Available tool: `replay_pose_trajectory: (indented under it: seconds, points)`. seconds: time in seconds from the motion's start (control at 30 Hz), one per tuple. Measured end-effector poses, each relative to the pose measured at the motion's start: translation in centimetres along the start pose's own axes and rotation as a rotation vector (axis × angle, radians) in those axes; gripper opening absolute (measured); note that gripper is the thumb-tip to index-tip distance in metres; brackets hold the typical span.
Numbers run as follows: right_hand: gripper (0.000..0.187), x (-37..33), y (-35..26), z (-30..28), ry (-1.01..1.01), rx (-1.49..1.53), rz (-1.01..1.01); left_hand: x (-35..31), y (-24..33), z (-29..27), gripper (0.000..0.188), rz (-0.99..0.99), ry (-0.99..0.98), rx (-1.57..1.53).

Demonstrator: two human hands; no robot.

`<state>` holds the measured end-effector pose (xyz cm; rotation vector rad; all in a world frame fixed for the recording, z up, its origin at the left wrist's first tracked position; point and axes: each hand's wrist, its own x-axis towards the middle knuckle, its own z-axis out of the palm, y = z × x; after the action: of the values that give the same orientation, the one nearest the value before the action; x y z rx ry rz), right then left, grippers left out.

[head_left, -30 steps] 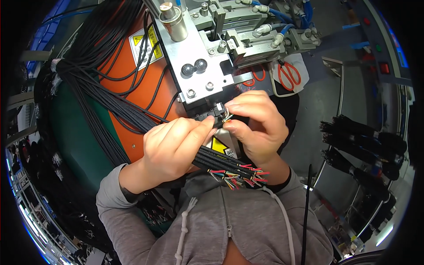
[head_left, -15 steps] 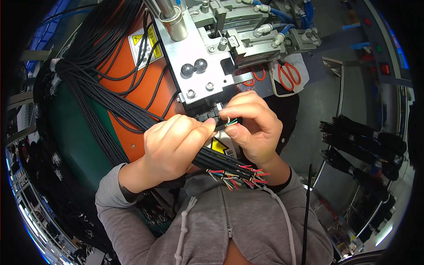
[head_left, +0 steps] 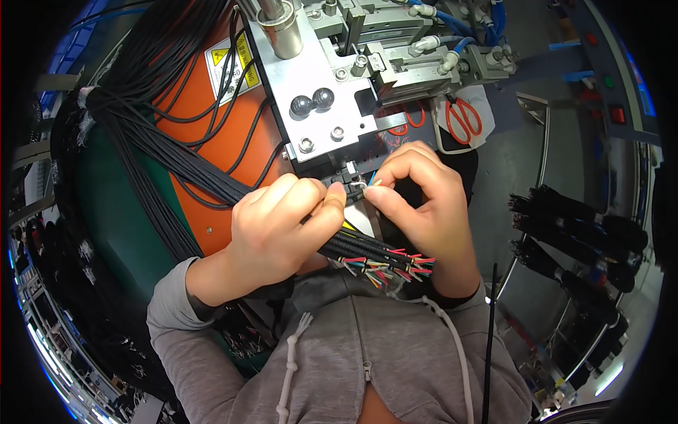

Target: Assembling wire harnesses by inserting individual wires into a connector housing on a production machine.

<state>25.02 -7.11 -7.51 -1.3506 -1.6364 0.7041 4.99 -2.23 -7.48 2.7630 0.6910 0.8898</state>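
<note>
My left hand (head_left: 286, 220) is closed, thumb against curled fingers, at the front of the machine's black fixture (head_left: 342, 185). It pinches what looks like the end of a black cable, mostly hidden by the fingers. To its right, my right hand (head_left: 429, 205) pinches thin coloured wires (head_left: 372, 178); a white and a blue one show by the fingertips. A small white piece (head_left: 352, 168) sits at the fixture just beyond the wires. Under my hands lies a bundle of black cables (head_left: 353, 244), its stripped ends (head_left: 385, 268) showing red, white, green and yellow wires.
The machine's metal plate (head_left: 311, 78) with two black knobs stands just beyond my hands. Black cables (head_left: 176, 152) run over the orange surface (head_left: 201, 226) at left. Red-handled scissors (head_left: 462, 120) lie at back right. More cable bundles (head_left: 575, 233) hang on a rack at right.
My right hand has shifted slightly right, its fingers drawing closer together on the wires at the fixture. The left hand stays nearly in place. The coloured cable ends have moved a little.
</note>
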Motion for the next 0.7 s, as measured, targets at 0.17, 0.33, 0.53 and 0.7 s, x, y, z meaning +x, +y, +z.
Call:
replay_pose_trajectory:
  seconds: [0.17,0.33,0.53,0.7]
  points:
    - [0.01,-0.5,1.6,-0.2,-0.14,0.548,0.34,0.6,0.6,-0.4,0.033,-0.014,-0.032,-0.027]
    - [0.008,-0.3,2.7,1.5,0.073,0.179,0.101,0.3,1.0,0.0,0.041,-0.039,-0.24,0.05]
    - [0.008,0.4,2.5,2.6,0.107,-0.153,-0.015,-0.1,1.1,0.4,0.042,-0.052,-0.274,0.188]
    - [0.008,0.2,2.8,3.0,0.089,-0.156,-0.04,0.0,1.4,0.3,0.041,-0.06,-0.248,0.244]
